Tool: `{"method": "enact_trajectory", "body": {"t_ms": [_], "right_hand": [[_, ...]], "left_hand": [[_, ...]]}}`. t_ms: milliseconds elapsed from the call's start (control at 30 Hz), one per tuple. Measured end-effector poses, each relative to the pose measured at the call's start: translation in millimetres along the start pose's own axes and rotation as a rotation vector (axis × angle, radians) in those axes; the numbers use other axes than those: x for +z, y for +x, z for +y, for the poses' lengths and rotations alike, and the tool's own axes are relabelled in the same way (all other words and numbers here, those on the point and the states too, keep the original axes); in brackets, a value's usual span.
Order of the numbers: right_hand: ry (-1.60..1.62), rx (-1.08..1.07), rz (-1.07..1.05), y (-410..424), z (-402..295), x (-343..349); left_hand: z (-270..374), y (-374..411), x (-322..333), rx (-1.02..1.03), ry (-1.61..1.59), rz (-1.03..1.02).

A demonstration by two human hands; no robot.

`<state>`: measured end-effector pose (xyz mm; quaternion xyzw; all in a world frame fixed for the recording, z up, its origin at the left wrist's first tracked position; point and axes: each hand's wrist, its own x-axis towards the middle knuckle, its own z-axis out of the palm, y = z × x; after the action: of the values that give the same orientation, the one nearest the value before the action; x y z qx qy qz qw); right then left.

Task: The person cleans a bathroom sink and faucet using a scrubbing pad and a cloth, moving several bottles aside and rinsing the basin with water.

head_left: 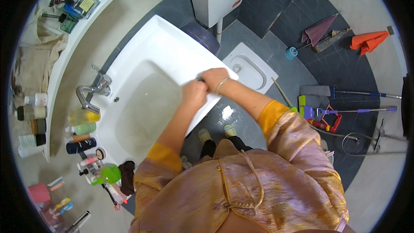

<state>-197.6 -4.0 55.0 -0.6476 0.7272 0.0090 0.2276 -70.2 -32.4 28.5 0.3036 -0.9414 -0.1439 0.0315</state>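
Note:
My left hand point(194, 94) and my right hand point(214, 78) are curled and touch each other over the right edge of a white ceramic washbasin point(174, 43). A small dark piece of some item shows between them, mostly hidden by the fingers; which hand holds it, I cannot tell. A bracelet point(222, 84) circles my right wrist. Cloudy water point(145, 110) appears to stand in the basin's bowl, left of the hands. The chrome faucet point(97, 89) sits on the basin's far left rim. A dark brown cloth point(127, 178) hangs at the lower left rim.
Bottles point(81, 128) line the basin's left side, below a white shelf point(74, 40) with more toiletries. A squat toilet point(249, 67) lies in the floor to the right. Mops point(323, 111), an orange cloth point(368, 42) and a shower hose point(352, 153) hang along the right wall.

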Motion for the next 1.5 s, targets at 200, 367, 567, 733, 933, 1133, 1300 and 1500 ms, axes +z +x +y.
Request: {"method": "enact_trajectory", "body": {"t_ms": [200, 367, 567, 733, 933, 1133, 1300, 1500], "right_hand": [[-0.082, 0.051, 0.036, -7.2, 16.3, -15.7], [0.041, -0.056, -0.04, -7.1, -24.7, 9.6], [-0.014, 0.048, -0.025, -9.7, 13.2, -27.6], [0.011, -0.013, 0.055, -6.2, 4.2, 1.8], [0.075, -0.183, 0.035, -21.8, -74.2, 49.3], [0.388, -0.143, 0.531, -80.9, 0.6, 46.3], [0.405, -0.091, 0.48, -87.3, 33.8, 26.5], [-0.016, -0.149, 0.479, -32.5, 20.5, 32.6]], "left_hand": [[5.8, 19.3, 14.4, 0.053, -0.107, 0.067], [-18.0, -28.1, -10.0, 0.015, -0.07, -0.069], [-1.4, 26.4, 13.7, 0.094, -0.037, 0.098], [-1.2, -5.0, 9.3, 0.031, -0.146, 0.086], [-26.3, -85.1, -37.6, -0.152, 0.208, -0.161], [35.6, -75.4, -26.0, 0.015, 0.042, 0.272], [61.4, -45.0, 3.8, 0.044, -0.055, 0.424], [14.5, -24.0, 8.6, 0.078, 0.007, 0.461]]}}
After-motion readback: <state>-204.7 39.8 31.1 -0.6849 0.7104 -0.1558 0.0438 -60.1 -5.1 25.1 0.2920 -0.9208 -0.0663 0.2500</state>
